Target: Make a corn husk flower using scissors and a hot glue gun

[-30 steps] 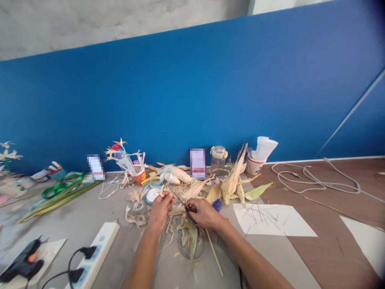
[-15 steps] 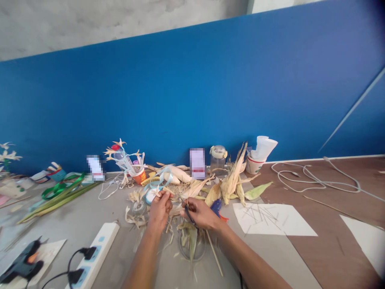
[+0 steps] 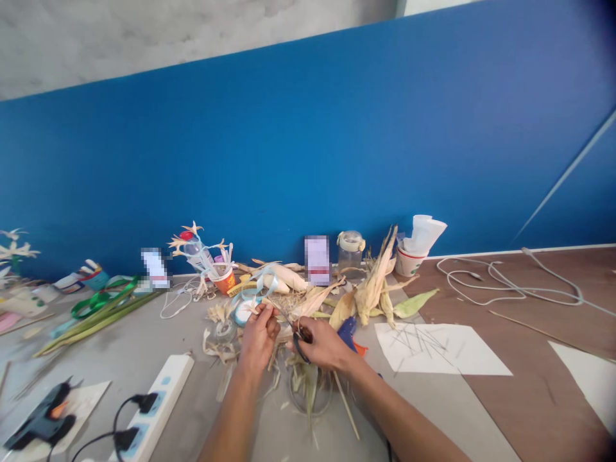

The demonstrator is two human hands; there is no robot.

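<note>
My right hand (image 3: 312, 343) is closed round the handles of a pair of black-handled scissors (image 3: 301, 351), whose blades point up and left. Just left of it, my left hand (image 3: 261, 333) pinches a small pale piece of corn husk (image 3: 272, 307) near the blade tips. Whether the blades touch the husk I cannot tell. Dried corn husks (image 3: 370, 289) are heaped behind and right of my hands. A spool of light blue ribbon (image 3: 243, 310) lies behind my left hand. Below my hands, husk scraps (image 3: 308, 382) lie over a round clear dish or ring.
A white power strip (image 3: 161, 401) and a black glue gun (image 3: 41, 417) lie at the left front. A blue glue gun (image 3: 347, 330) rests right of my hand, beside thin wires on white paper (image 3: 471, 353). Cups, a jar (image 3: 351, 256) and two phones stand along the blue partition.
The scissors have turned a little, so their blades show more clearly beside the husk piece. My left hand keeps its pinch. The whole view has shifted slightly.
</note>
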